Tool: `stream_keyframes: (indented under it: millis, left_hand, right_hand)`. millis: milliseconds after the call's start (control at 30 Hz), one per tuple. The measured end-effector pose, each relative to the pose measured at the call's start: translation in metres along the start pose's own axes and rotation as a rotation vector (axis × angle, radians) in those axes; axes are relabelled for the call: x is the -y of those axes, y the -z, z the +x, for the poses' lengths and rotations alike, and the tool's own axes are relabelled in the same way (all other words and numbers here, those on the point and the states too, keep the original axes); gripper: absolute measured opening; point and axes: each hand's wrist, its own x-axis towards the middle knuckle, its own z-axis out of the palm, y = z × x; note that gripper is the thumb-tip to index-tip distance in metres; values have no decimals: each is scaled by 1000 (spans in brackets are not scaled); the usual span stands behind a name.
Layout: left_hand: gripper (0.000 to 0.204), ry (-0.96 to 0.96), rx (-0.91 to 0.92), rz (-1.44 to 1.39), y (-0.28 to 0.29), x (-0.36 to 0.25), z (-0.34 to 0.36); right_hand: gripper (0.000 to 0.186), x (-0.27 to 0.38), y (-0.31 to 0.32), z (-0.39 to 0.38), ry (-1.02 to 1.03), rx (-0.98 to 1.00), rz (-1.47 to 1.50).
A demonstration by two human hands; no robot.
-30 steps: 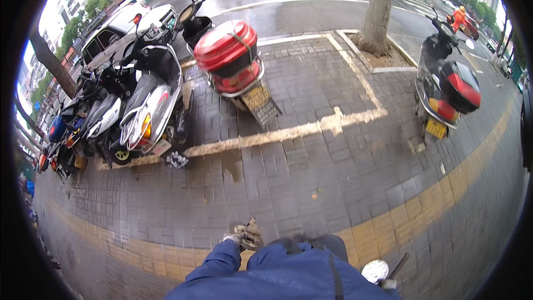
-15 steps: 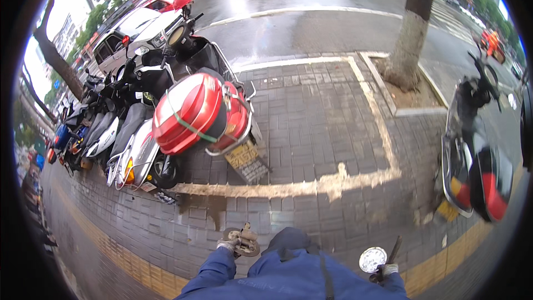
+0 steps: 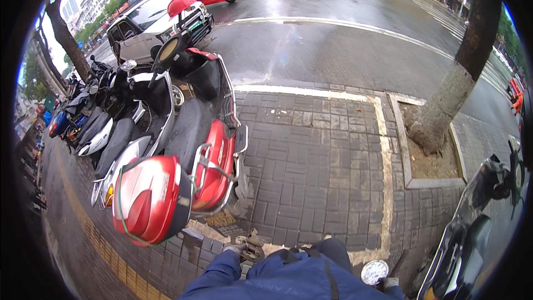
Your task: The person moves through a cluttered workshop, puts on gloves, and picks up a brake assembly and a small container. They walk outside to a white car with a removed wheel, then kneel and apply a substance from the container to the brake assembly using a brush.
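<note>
Head view, lower centre: our left hand (image 3: 234,249) gripped a brown disc-shaped part (image 3: 254,249), best held steady; whether our right hand (image 3: 391,283), by a white disc (image 3: 374,271), gripped, we couldn't tell.

A grimy brown-grey object (image 3: 254,247) with rounded, disc-like parts and a stubby knob on top sits in the left hand (image 3: 234,249), its far edge hidden. A round piece (image 3: 374,272) shows a mottled white face, turned upward, just beside the right hand (image 3: 391,283), and a dark bar (image 3: 398,264) slants up from there, blurred
</note>
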Motion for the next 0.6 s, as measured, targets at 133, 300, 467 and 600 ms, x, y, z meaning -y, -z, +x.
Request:
stream_keyframes:
  millis: [133,300,467,600]
  left_hand:
    - [42,-36,-49,-10,-91,-99,11]
    - [44,-186,-158,-175,-213,-223,3]
    - [59,-60,-207,-206,-314,-332,25]
    - [70,74,-147,-292,-390,-409,97]
  right_hand:
    - [26,45,-29,165,-274,273,17]
    - [23,270,-64,298,169,257,-262]
    - [14,578,-54,270,-9,105,-345]
    - [14,768,-71,307,276,46,-305]
